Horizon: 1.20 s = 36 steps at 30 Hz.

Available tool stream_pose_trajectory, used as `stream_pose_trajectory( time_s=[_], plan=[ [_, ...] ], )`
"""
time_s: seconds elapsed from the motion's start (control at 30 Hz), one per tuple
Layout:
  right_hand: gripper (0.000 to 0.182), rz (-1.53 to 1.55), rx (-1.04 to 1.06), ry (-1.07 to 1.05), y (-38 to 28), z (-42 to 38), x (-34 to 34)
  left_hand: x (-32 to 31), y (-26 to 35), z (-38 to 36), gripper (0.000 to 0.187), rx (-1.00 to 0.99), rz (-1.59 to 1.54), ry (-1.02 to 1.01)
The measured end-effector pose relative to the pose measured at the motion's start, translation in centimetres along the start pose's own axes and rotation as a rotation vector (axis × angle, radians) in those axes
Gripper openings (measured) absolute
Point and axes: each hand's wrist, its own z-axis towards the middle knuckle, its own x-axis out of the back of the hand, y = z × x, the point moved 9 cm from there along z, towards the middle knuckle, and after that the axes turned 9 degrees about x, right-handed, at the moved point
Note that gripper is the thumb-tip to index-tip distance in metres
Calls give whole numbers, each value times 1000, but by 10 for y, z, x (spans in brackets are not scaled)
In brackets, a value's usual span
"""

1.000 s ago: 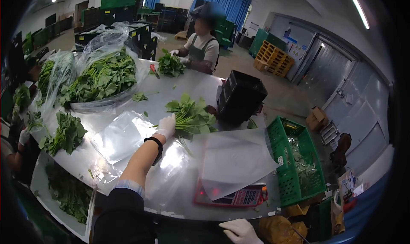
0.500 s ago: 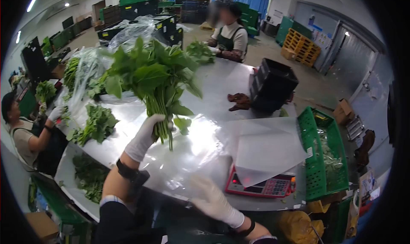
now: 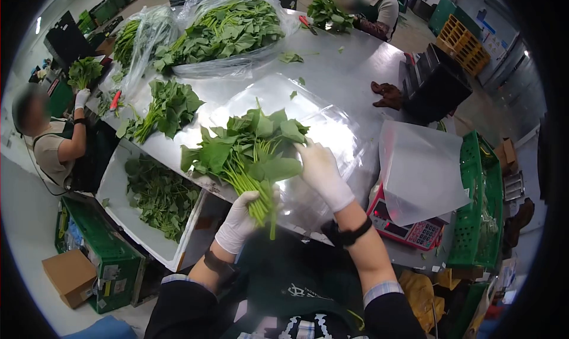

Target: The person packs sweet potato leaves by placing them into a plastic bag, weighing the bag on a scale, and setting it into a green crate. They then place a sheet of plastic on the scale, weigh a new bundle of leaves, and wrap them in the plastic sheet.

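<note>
A bunch of leafy greens (image 3: 261,146) is held above the near table edge, stems toward the wearer. The gloved left hand (image 3: 238,220) is clenched around the stems; the gloved right hand (image 3: 323,172) is at the leaves' right side, and whether it grips any cannot be told. Beyond lies clear plastic film (image 3: 341,128) on the metal table (image 3: 361,57). A second bunch (image 3: 169,110) lies to the left. Right of the film, a translucent sheet (image 3: 421,167) partly covers a red scale (image 3: 409,229); an upright black crate (image 3: 435,81) stands behind.

A large plastic bag (image 3: 283,24) at the back is open and heaped with greens. Below the table's left side, a white bin (image 3: 112,182) holds loose leaves (image 3: 160,196). The green crate (image 3: 471,211) at right contains plastic-wrapped contents. One co-worker (image 3: 50,140) is at left, another (image 3: 382,10) across the table.
</note>
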Motion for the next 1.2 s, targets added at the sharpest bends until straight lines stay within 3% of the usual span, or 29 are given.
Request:
stream_pose_trajectory(
  time_s=[0.13,0.2,0.33,0.4,0.43,0.53,0.57,0.67,0.73,0.8,0.87,0.9,1.0,1.03,1.07,1.1,1.13,1.2],
  plan=[
    [46,-107,34,106,20,31,-20,12,3,-2,37,81,-117,-142],
    [44,-113,-3,295,10,40,-1,12,9,-7,35,43,-95,-118],
    [46,23,47,318,22,49,-16,24,13,-14,38,87,-22,-106],
    [36,181,253,372,17,54,-14,7,7,-21,43,74,143,-80],
    [36,184,253,368,21,56,-18,0,3,-20,46,94,137,-125],
    [27,366,125,554,46,56,-8,-7,-3,-23,45,100,196,-91],
    [31,952,-45,664,59,50,-2,-8,-4,-22,46,106,203,-84],
    [28,985,-109,986,75,9,52,-9,-7,-18,53,74,313,-97],
    [20,1112,76,1084,50,-31,110,-16,-15,-12,49,98,269,-118],
    [16,866,116,1228,32,-85,156,-17,-27,-7,46,127,218,-131],
    [18,1046,278,1220,7,-124,189,-3,-40,5,46,199,179,-45],
    [18,1041,272,1221,-6,-142,199,4,-51,12,48,264,152,-73],
    [23,1438,150,939,-32,-152,181,22,-76,19,48,260,191,28],
    [35,1656,239,551,-31,-144,149,25,-81,21,51,238,267,-3],
    [31,1345,21,492,-42,-137,137,27,-85,22,51,246,268,-3],
    [27,1338,-55,309,-55,-121,118,18,-90,21,53,274,255,-125],
    [27,1553,-97,84,-62,-111,82,9,-95,17,55,299,242,-247],
    [33,1572,-204,-34,-55,-95,40,8,-98,11,54,308,237,-227]
  ],
)
